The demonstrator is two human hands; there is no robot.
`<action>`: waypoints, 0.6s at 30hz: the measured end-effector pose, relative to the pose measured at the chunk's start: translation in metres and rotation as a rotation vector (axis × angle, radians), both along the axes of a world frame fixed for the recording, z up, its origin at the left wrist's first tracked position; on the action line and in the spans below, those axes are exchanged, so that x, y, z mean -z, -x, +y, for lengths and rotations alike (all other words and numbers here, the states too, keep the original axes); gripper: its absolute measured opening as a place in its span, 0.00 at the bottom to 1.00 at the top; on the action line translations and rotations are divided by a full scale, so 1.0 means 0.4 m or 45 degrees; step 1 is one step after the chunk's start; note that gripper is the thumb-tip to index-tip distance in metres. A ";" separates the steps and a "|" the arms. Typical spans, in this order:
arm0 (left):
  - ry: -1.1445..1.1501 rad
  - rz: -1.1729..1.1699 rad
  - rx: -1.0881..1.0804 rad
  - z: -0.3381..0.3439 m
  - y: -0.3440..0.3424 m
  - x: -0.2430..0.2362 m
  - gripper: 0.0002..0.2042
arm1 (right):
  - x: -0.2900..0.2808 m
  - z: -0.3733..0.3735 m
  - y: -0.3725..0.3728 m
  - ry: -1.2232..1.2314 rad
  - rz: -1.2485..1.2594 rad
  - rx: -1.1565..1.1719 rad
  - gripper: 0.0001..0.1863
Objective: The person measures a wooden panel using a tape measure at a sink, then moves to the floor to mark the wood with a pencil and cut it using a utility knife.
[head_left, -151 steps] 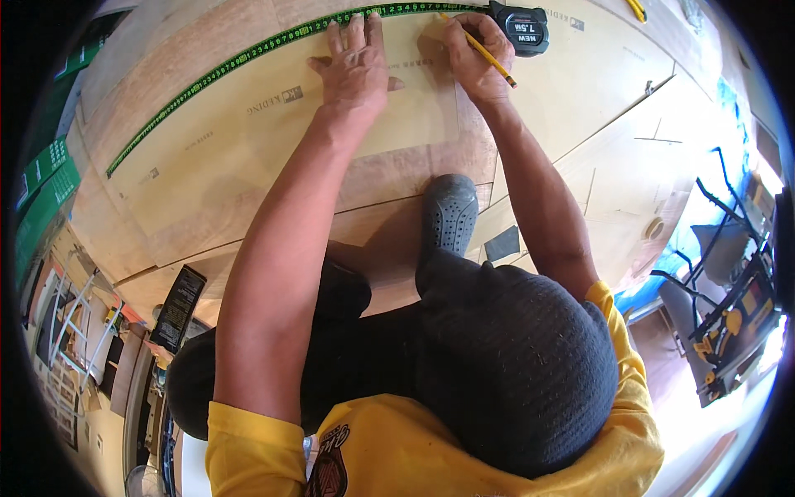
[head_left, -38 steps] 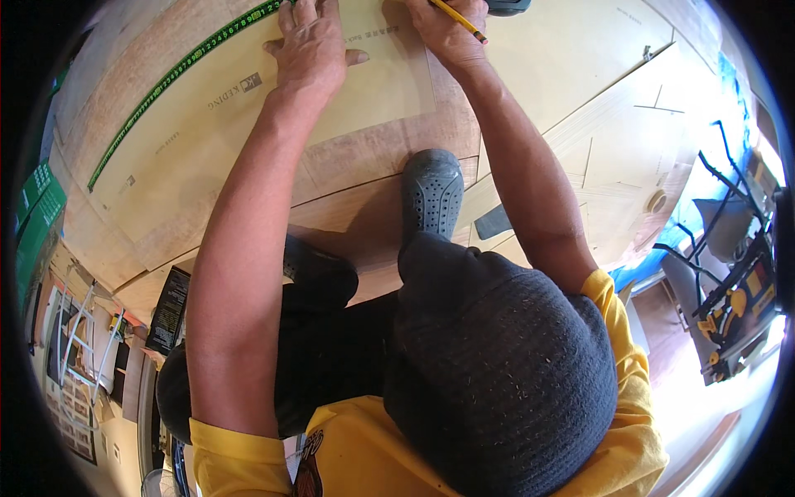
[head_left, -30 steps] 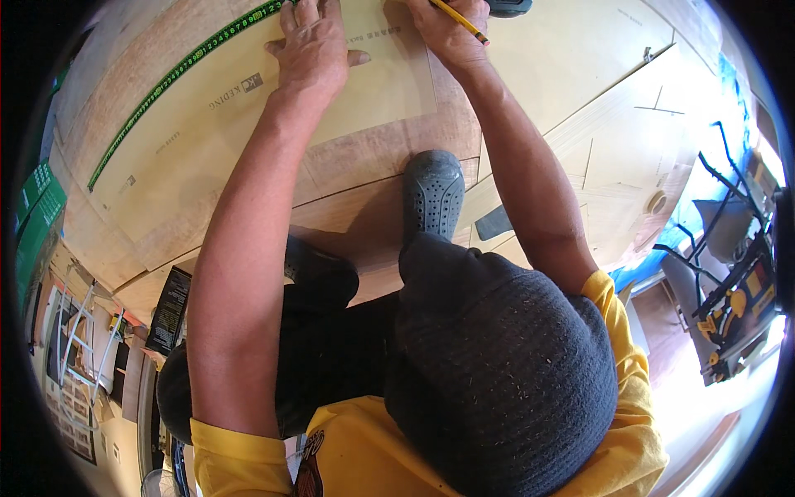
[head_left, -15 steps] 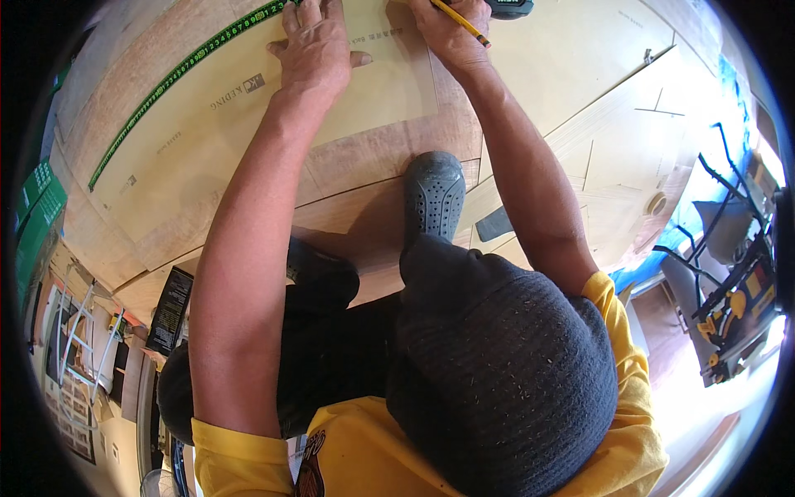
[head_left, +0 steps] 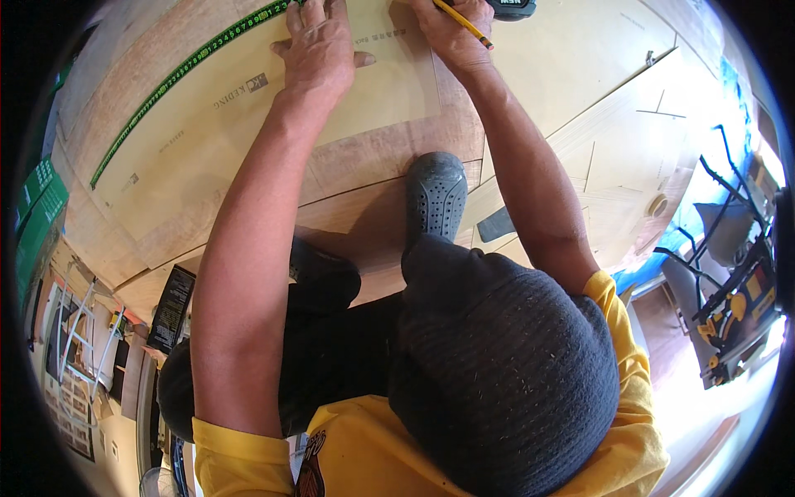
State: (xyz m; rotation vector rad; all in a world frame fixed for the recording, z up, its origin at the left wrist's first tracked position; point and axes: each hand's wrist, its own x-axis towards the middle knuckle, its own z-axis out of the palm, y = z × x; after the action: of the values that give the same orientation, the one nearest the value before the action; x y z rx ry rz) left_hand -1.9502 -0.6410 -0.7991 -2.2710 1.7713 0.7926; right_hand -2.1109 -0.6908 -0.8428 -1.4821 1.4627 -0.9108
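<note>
My left hand [head_left: 319, 54] is spread on a pale tan printed panel [head_left: 207, 132], its thumb stuck out to the right. Its fingers reach the upper frame edge, beside a green-and-black tape measure blade [head_left: 178, 74] that runs along the panel's far edge. I cannot tell whether the fingers press on the blade. Closed round a yellow-and-black pencil [head_left: 465, 25], my right hand [head_left: 454, 40] rests near the panel's right end. The pencil's tip is not visible. Just right of that hand is a dark tape measure case [head_left: 512, 8], cut off by the frame's top.
My grey perforated shoe [head_left: 435, 195] stands below the panel, on wooden boards. More thin wood sheets [head_left: 621, 149] lie at right, with a small roll [head_left: 657, 205] on them. Blue sheeting [head_left: 646, 272] and a tool rack [head_left: 737, 306] lie farther right. At left are a black box [head_left: 171, 308] and a green box [head_left: 41, 199].
</note>
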 end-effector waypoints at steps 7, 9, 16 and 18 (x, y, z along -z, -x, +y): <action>0.021 -0.029 -0.002 -0.001 0.003 0.001 0.54 | 0.003 -0.002 -0.002 -0.013 -0.012 -0.005 0.11; 0.032 -0.015 0.003 0.000 0.004 -0.003 0.54 | 0.005 -0.002 -0.003 0.071 0.009 0.008 0.12; -0.005 0.002 -0.008 -0.002 0.005 -0.009 0.54 | 0.014 0.000 -0.003 -0.028 0.057 0.075 0.15; 0.018 0.005 0.000 -0.003 0.002 -0.006 0.53 | 0.017 0.001 -0.004 -0.020 0.031 0.071 0.15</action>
State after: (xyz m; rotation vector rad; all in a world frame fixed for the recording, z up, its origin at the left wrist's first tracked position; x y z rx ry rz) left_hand -1.9511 -0.6422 -0.7967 -2.2804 1.7843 0.7876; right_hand -2.1094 -0.6905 -0.8496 -1.4522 1.5324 -0.9157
